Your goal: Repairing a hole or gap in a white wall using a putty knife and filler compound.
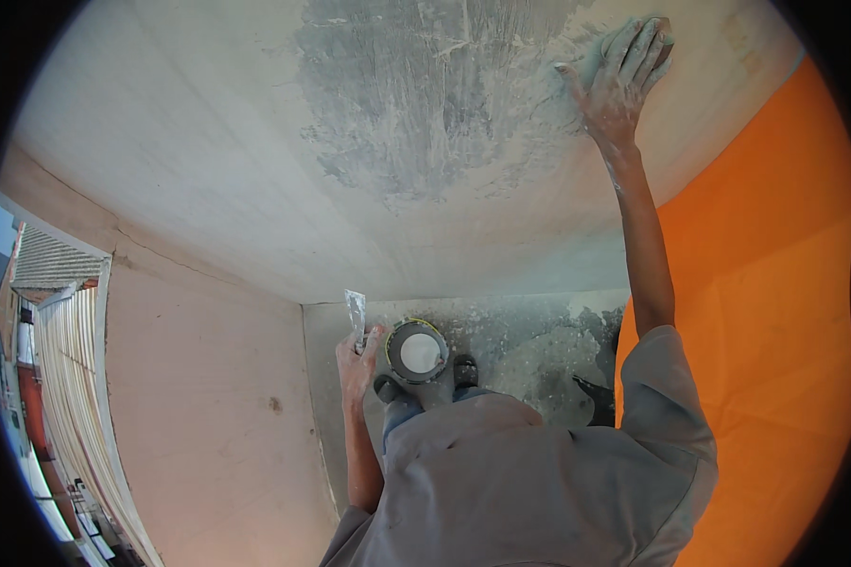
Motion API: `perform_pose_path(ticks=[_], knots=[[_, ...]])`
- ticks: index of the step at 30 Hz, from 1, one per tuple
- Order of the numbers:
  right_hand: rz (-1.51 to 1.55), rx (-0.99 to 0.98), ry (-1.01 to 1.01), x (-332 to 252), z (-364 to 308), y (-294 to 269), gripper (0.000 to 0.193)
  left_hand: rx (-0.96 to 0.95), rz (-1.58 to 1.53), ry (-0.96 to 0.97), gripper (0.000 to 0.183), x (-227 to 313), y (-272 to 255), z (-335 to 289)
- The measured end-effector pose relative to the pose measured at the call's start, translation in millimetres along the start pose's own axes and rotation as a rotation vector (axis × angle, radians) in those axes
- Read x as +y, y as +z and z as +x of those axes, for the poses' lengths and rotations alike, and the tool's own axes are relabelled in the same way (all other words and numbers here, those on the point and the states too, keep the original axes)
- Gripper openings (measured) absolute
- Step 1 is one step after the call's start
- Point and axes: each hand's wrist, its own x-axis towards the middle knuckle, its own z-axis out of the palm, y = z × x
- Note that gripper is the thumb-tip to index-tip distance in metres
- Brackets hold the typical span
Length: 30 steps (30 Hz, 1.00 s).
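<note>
In my left hand [355, 367], held low above the floor, is a putty knife [356, 310] with a whitish, smeared blade pointing up and away. The fingers are closed round its handle. My right hand [616, 99] is stretched up against the wall [435, 104], dusted with white powder. Its fingers lie over a flat pad with a brown edge [667, 33], pressed to the surface; most of the pad is hidden beneath the hand. Beside that hand, a rough grey patch with pale streaks spreads over the paler wall.
A dark bucket [393, 363] with a yellowish rim and white content stands by my shoes [464, 370]. The floor [511, 331] is spattered white. An orange sheet [756, 312] hangs at my right. On the left are a pinkish wall [208, 378] and an opening.
</note>
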Motion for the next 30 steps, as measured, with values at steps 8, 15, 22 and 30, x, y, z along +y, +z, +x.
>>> perform_pose_path(ticks=[8, 15, 22, 30], knots=[[-1.86, -0.191, 0.318, 52.5, 74.7, 27.2, 0.083, 0.065, -0.131, -0.058, 0.029, -6.9, -22.3, 7.8], [-0.104, 0.327, 0.126, 78.2, 135.6, 5.3, 0.058, 0.098, -0.159, -0.202, 0.031, -42.1, -41.2, 21.0], [0.005, -0.381, -0.215, -35.0, -78.3, 31.0, 0.061, 0.074, -0.337, -0.248, 0.039, -43.1, -39.4, 50.3], [-0.171, -0.182, -0.22, 5.9, 66.1, 14.8, 0.055, 0.004, -0.351, -0.139, 0.046, -24.2, -39.1, 73.2]])
